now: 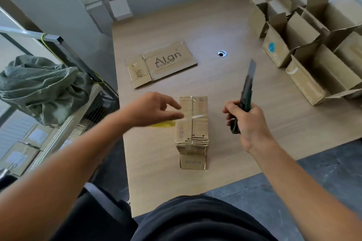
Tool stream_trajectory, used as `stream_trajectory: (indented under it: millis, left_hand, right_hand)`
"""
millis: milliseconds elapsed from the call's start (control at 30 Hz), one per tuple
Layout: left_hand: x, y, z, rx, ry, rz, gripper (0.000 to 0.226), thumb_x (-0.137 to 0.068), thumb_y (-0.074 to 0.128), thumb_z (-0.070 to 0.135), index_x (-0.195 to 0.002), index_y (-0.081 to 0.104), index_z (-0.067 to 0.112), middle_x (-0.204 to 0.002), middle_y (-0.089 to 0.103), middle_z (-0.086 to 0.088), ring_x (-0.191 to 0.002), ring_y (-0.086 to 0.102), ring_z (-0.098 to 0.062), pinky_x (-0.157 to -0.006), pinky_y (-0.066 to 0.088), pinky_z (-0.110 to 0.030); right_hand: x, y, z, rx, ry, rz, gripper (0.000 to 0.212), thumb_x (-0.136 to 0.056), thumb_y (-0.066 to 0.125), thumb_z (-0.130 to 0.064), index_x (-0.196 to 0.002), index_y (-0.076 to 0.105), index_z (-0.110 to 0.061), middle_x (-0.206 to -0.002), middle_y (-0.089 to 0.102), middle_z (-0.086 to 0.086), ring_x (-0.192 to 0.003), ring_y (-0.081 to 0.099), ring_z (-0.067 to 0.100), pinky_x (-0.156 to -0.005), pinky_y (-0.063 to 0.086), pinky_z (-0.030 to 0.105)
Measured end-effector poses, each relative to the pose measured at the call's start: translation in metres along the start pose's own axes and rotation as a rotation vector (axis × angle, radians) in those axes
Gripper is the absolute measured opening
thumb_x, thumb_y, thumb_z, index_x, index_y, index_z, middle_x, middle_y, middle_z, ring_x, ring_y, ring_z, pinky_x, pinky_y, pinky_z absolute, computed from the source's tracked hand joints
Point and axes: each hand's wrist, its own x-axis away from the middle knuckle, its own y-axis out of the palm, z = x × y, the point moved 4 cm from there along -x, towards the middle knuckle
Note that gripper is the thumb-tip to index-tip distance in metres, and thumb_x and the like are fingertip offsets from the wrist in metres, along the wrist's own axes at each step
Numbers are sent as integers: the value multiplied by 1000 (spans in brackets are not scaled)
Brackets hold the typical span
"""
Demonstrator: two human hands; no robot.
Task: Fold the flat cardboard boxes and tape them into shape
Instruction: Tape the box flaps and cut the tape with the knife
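Folded box: one folded box (pixel 193 123) stands near the front middle of the tabletop (pixel 225 88), its flaps closed and a strip of clear tape (pixel 193 116) running along the top seam and glinting across it.
Box to left grip: the left grip (pixel 154 108) is at the box's upper left edge, with the fingertips (pixel 181 106) over the left flap; whether they touch the cardboard cannot be told.
Box to right grip: the right grip (pixel 248 121) is just right of the box, apart from it and raised off the tabletop.
Left grip state: fingers spread and nearly straight, holding nothing.
Right grip state: fingers curled tight around the handle of a utility knife (pixel 244 96), whose blade is out and points up and away from the person.
Counts: one folded box, one flat cardboard (pixel 162 62) printed "Algn" lying farther back and left, one knife, and at least five open boxes (pixel 305 58) crowded at the right edge, overlapping too much for a surer count.
Left arm pose: bare forearm reaching in from lower left, palm down.
Right arm pose: bare forearm rising from lower right, wrist cocked, back of the grip toward the camera.
Under left grip: a blurred yellow object (pixel 164 124) beside the box; what it is cannot be told.
Off the tabletop: a crumpled green cloth (pixel 41 86) at left.
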Motion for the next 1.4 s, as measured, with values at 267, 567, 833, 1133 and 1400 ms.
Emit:
stream_trajectory:
  millis: [267, 567, 833, 1133, 1400]
  left_hand:
    - [-121, -17, -80, -287, -87, -211, 23, -87, 62, 64, -89, 70, 42, -72, 67, 21, -45, 62, -9, -53, 42, -22]
    - [-153, 40, -132, 121, -107, -185, 32, -90, 69, 51, -115, 64, 32, -120, 65, 16, -97, 68, -14, -54, 59, -34]
    - [-132, 83, -125, 405, -61, -208, 32, -98, 66, 33, -129, 60, 31, -125, 65, 17, -109, 67, -15, -70, 62, -53]
    - [-118, 94, -119, 282, -263, 53, 40, -86, 72, 56, -109, 60, 26, -94, 67, 6, -75, 66, -15, -55, 53, -29]
    - [-74, 110, -135, 485, -247, 130, 23, -94, 67, 40, -111, 63, 25, -86, 67, 0, -73, 61, -14, -61, 51, -33]
  right_hand:
    - [-88, 45, 52, 156, 191, 112, 14, -93, 65, -12, -80, 61, -12, -64, 61, 2, -52, 51, 12, -46, 42, 26]
    - [-122, 40, 100, 197, 457, 74, 32, -85, 75, -46, -88, 67, -15, -72, 71, 4, -62, 65, 23, -58, 50, 36]
    - [-103, 15, 71, 764, 275, 83, 28, -101, 52, -46, -89, 51, -20, -75, 56, 2, -56, 51, 18, -49, 37, 27]
    - [-24, 83, 51, 1318, -28, -376, 56, -107, 31, -46, -130, 63, -5, -148, 43, 10, -138, 38, 26, -115, 35, 48]
    - [-18, 84, 79, 1504, 3, -396, 64, -106, 28, -48, -126, 69, -5, -170, -1, 9, -157, -5, 24, -127, 0, 45]
